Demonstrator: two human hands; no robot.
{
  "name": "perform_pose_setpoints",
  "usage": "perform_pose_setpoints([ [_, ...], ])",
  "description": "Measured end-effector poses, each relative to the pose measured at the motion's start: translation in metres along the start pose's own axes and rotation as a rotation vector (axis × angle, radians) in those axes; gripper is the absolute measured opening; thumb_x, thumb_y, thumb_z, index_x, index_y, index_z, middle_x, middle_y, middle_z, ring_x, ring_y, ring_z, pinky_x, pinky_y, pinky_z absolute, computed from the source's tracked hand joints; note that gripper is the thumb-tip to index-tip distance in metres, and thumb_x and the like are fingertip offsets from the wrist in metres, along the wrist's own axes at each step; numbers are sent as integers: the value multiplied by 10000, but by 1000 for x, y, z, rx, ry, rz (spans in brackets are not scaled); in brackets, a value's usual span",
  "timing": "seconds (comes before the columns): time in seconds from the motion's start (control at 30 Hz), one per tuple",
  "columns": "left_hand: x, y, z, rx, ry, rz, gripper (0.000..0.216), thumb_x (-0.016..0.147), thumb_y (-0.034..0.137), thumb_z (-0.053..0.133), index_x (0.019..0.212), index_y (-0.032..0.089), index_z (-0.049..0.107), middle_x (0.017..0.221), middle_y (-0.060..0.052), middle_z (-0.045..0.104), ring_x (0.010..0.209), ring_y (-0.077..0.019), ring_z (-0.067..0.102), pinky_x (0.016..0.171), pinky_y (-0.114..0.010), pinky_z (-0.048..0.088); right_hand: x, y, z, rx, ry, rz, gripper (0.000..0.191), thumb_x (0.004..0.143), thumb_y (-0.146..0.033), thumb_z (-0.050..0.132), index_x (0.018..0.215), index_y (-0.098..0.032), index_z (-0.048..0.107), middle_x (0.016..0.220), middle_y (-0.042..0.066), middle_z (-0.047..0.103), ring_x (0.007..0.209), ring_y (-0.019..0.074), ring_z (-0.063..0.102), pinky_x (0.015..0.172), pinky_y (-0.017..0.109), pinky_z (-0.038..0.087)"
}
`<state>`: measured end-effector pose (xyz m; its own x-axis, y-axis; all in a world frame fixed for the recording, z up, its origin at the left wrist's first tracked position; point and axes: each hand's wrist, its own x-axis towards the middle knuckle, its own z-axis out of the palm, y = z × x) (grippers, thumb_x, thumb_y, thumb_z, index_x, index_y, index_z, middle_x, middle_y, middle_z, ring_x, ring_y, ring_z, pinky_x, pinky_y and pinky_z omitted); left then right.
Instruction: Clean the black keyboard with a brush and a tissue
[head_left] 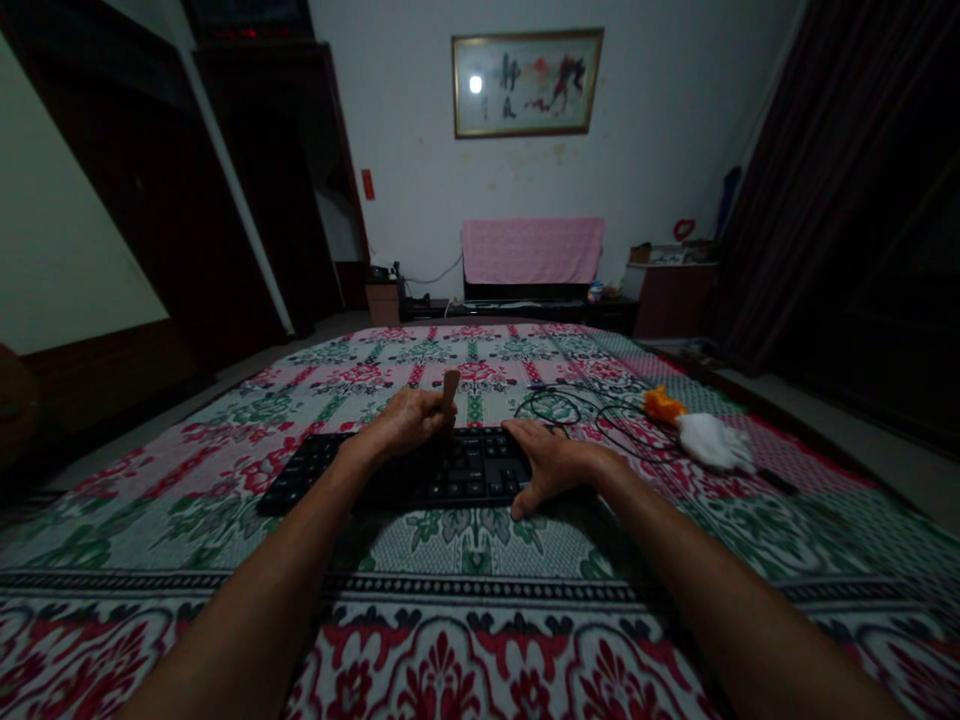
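Note:
A black keyboard [465,470] lies flat on the patterned cloth in front of me. My left hand [409,418] is closed around a flat brown stick-like handle [450,388], held upright over the keyboard's middle; its lower end is lost in shadow, so its kind is unclear. At the keyboard's right end my right hand [551,462] grips it, with the thumb at the near edge and fingers spread over the keys toward the far edge. A thin black cable [551,405] lies in loops just beyond the right hand.
To the right lie an orange cloth-like item [664,405], a white bundled cloth [714,442] and a dark, narrow object [776,482]. The red, green and white cloth [480,640] covers the whole surface. Farther off stands a low cabinet with a pink cloth [532,250] above it.

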<state>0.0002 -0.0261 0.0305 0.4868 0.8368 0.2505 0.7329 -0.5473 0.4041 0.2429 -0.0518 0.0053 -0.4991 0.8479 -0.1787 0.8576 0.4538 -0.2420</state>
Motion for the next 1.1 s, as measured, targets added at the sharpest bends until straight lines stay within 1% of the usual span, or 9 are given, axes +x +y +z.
perform_pose_setpoints([
  [0.17,2,7,9,-11,-20,45,243,793,252,442,877,175,656,754,-4,680,703,-149,608,632,-216,403,0,0,-1,6,-19,1,1266,428,-601,756,1441,-176,125,1498,156,156,1373,355,108,1090,554,154],
  [0.37,-1,11,-3,123,-16,-2,221,785,283,476,825,182,668,705,-9,677,666,-153,597,597,-220,378,0,1,-1,19,-9,-9,1257,416,-603,760,1431,-171,157,1487,158,177,1366,370,124,1092,551,155],
  [0.47,0,15,0,24,11,18,247,806,308,462,833,179,671,702,-5,675,662,-146,602,608,-219,391,1,2,0,32,0,-15,1237,415,-595,766,1423,-190,176,1486,148,185,1363,370,134,1092,546,163],
  [0.57,3,13,12,-146,-14,90,241,795,297,483,897,184,670,776,3,691,741,-149,620,658,-212,420,1,4,1,44,3,-21,1209,417,-587,768,1414,-211,197,1478,135,207,1360,368,146,1092,544,164],
  [0.63,4,9,18,-196,-34,111,249,790,293,489,922,184,670,818,3,695,777,-154,624,678,-214,430,1,3,0,40,-3,-21,1208,416,-589,766,1412,-200,204,1474,139,212,1359,368,147,1089,549,167],
  [0.7,4,4,19,-206,-51,103,250,794,301,482,905,177,667,811,3,692,767,-156,625,674,-216,434,0,3,0,30,1,-25,1210,414,-593,764,1409,-183,210,1472,147,213,1359,364,148,1089,547,174],
  [0.83,2,1,11,-133,-85,42,231,791,310,485,836,165,660,718,11,669,707,-153,614,642,-217,425,-1,2,-1,27,11,-28,1189,428,-588,762,1406,-192,214,1475,143,211,1358,354,162,1090,537,182],
  [0.97,3,6,13,-204,-36,69,255,796,320,490,900,172,669,787,0,684,757,-153,618,679,-221,432,0,4,0,18,4,-32,1189,435,-598,753,1409,-193,205,1477,143,209,1358,364,153,1087,551,179],
  [1.1,3,9,19,-205,-49,84,248,789,293,496,923,190,676,847,-5,697,799,-156,620,689,-219,430,2,6,2,14,3,-26,1193,439,-596,754,1417,-212,187,1482,133,201,1361,363,148,1093,545,166],
])
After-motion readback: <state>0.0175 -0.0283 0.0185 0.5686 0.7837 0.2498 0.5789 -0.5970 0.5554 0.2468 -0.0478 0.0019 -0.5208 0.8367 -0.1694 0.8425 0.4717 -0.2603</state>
